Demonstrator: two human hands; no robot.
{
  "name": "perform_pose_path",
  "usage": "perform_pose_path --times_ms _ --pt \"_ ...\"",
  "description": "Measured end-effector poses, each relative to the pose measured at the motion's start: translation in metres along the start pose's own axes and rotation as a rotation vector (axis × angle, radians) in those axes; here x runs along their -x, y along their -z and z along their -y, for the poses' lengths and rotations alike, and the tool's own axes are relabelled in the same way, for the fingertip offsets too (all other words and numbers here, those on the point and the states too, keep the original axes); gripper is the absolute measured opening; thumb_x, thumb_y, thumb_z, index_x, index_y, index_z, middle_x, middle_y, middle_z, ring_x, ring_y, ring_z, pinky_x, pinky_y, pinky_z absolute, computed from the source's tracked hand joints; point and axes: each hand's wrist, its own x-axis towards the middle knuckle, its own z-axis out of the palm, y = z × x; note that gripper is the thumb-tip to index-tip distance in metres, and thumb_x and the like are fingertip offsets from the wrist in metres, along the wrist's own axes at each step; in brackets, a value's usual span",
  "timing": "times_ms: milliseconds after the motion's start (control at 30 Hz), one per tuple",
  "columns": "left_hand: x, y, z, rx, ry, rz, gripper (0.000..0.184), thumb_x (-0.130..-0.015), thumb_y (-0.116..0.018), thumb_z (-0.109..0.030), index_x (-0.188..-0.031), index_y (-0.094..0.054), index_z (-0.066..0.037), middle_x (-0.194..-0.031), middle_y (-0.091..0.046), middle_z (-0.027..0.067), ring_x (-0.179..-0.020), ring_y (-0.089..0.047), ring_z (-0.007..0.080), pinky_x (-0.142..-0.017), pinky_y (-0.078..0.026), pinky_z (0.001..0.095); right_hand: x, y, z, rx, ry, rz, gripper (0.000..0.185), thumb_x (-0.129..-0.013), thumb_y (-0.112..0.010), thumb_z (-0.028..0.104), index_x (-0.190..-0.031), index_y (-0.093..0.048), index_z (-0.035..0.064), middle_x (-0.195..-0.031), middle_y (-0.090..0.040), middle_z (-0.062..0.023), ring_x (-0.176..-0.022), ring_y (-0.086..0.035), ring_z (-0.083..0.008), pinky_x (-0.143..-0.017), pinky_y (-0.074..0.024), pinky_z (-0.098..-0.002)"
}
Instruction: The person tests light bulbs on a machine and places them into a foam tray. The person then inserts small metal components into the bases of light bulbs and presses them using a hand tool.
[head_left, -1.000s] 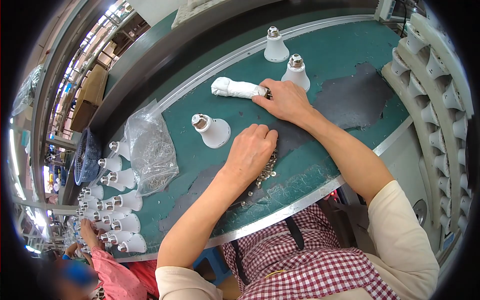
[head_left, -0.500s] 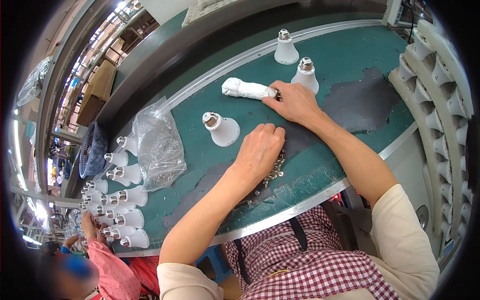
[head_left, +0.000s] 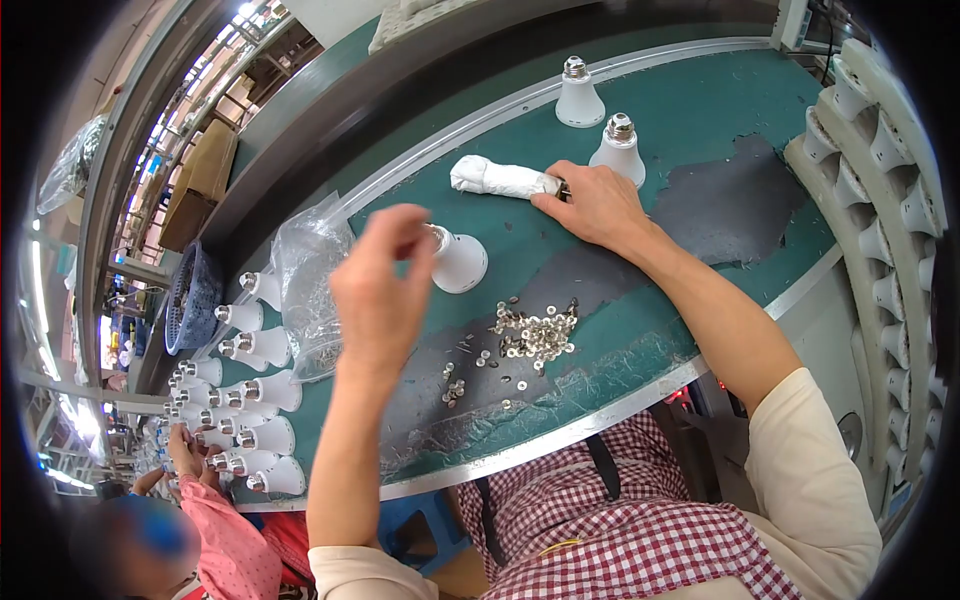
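My left hand (head_left: 380, 285) is raised beside a white bulb (head_left: 460, 263) and partly covers its metal cap. Its thumb and fingertips are pressed together, slightly blurred; whatever they hold is too small to name. My right hand (head_left: 597, 205) is wrapped round the metal end of a tool whose handle is bound in white cloth (head_left: 497, 179). Small metal caps (head_left: 540, 335) lie in a loose pile on the dark mat, between my forearms. Two more bulbs (head_left: 579, 98) stand upright beyond my right hand, caps up.
A clear plastic bag (head_left: 308, 290) of fine metal pieces lies left, near a blue basket (head_left: 193, 300). Many bulbs (head_left: 268, 435) stand at the table's left end, where a co-worker's hands (head_left: 184, 452) are. Racks of white cups (head_left: 877, 245) rise on the right.
My left hand has lifted off the pile of small caps and moved left to the nearest bulb, uncovering the pile. My right hand still holds the tool. The view has shifted slightly.
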Motion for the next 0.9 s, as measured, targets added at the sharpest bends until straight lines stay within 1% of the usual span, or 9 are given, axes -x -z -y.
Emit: perform_pose_path --times_ms 67,267,333,433,567,700,767,867,900 --pt "-0.004 0.012 0.01 -0.05 0.04 -0.006 0.022 -0.075 -0.064 0.0 -0.095 -0.057 -0.005 -0.077 -0.067 0.0084 -0.07 -0.065 0.0147 -0.064 -0.05 0.0262 0.0 0.001 0.001 0.004 -0.001 0.001 0.037 -0.078 -0.061 0.037 -0.097 -0.063 0.0056 -0.072 -0.065 -0.0129 -0.067 -0.063 -0.03 -0.061 -0.0474 -0.0393" --pt "-0.005 0.006 0.029 -0.203 -0.22 0.038 0.021 -0.074 -0.065 0.002 -0.092 -0.056 -0.003 -0.08 -0.066 0.0095 -0.07 -0.064 0.018 -0.064 -0.05 0.0271 0.0 -0.002 -0.001 0.012 0.008 -0.017 0.037 -0.078 -0.061 0.038 -0.097 -0.063 0.0065 -0.072 -0.065 -0.0124 -0.066 -0.062 -0.0295 -0.06 -0.0473 -0.0387" --pt "-0.006 0.005 0.032 -0.201 -0.336 0.005 0.022 -0.071 -0.063 0.002 -0.09 -0.056 -0.005 -0.071 -0.06 0.0074 -0.064 -0.058 0.022 -0.057 -0.046 0.0326 0.0 -0.001 0.0 0.017 0.008 -0.01 0.037 -0.078 -0.061 0.038 -0.097 -0.063 0.0068 -0.072 -0.065 -0.0124 -0.067 -0.063 -0.0295 -0.06 -0.0473 -0.0387" --pt "-0.008 0.005 0.033 -0.217 -0.413 0.019 0.022 -0.07 -0.064 0.002 -0.09 -0.056 -0.004 -0.07 -0.058 0.0075 -0.064 -0.056 0.0215 -0.058 -0.046 0.0333 0.0 -0.002 0.0 0.011 0.007 -0.006 0.037 -0.078 -0.061 0.038 -0.097 -0.063 0.0072 -0.072 -0.065 -0.0126 -0.067 -0.063 -0.0296 -0.06 -0.0474 -0.0389" --pt "-0.009 0.01 0.033 -0.272 -0.429 0.09 0.024 -0.071 -0.065 0.004 -0.093 -0.058 -0.003 -0.075 -0.062 0.0088 -0.067 -0.06 0.0215 -0.059 -0.047 0.0303 0.0 -0.001 0.0 0.014 0.001 0.001 0.037 -0.078 -0.061 0.038 -0.097 -0.063 0.007 -0.073 -0.065 -0.0129 -0.067 -0.063 -0.03 -0.06 -0.0474 -0.0391" --pt "-0.009 0.008 0.036 -0.262 -0.49 0.106 0.031 -0.07 -0.063 0.003 -0.1 -0.057 -0.003 -0.071 -0.058 0.0085 -0.067 -0.057 0.022 -0.06 -0.046 0.0336 0.002 -0.003 0.0 -0.022 0.041 -0.071 0.033 -0.075 -0.063 0.033 -0.09 -0.063 0.0032 -0.068 -0.064 -0.0149 -0.064 -0.062 -0.0318 -0.059 -0.0475 -0.0419" --pt "-0.009 0.009 0.036 -0.251 -0.499 0.102 0.032 -0.071 -0.063 0.003 -0.102 -0.057 -0.003 -0.071 -0.058 0.0085 -0.067 -0.057 0.022 -0.059 -0.047 0.0338 0.001 -0.001 0.001 -0.009 0.026 -0.04 0.035 -0.077 -0.062 0.036 -0.094 -0.063 0.0049 -0.071 -0.064 -0.0142 -0.066 -0.062 -0.0311 -0.059 -0.0474 -0.0407" --pt "-0.007 0.007 0.03 -0.223 -0.451 0.095 0.03 -0.073 -0.062 0.002 -0.102 -0.057 -0.004 -0.073 -0.061 0.0094 -0.068 -0.06 0.0227 -0.062 -0.048 0.0322 0.0 -0.002 0.0 0.006 0.003 -0.007 0.037 -0.078 -0.061 0.038 -0.098 -0.062 0.0069 -0.073 -0.065 -0.0132 -0.067 -0.063 -0.0307 -0.06 -0.0472 -0.0397" --pt "-0.007 0.006 0.029 -0.147 -0.322 0.076 0.03 -0.074 -0.062 0.001 -0.103 -0.057 -0.004 -0.075 -0.062 0.0096 -0.069 -0.061 0.0216 -0.063 -0.049 0.0308 0.0 -0.003 0.0 0.005 -0.004 -0.004 0.036 -0.078 -0.061 0.038 -0.098 -0.062 0.0073 -0.073 -0.065 -0.013 -0.068 -0.062 -0.031 -0.06 -0.0471 -0.0398"
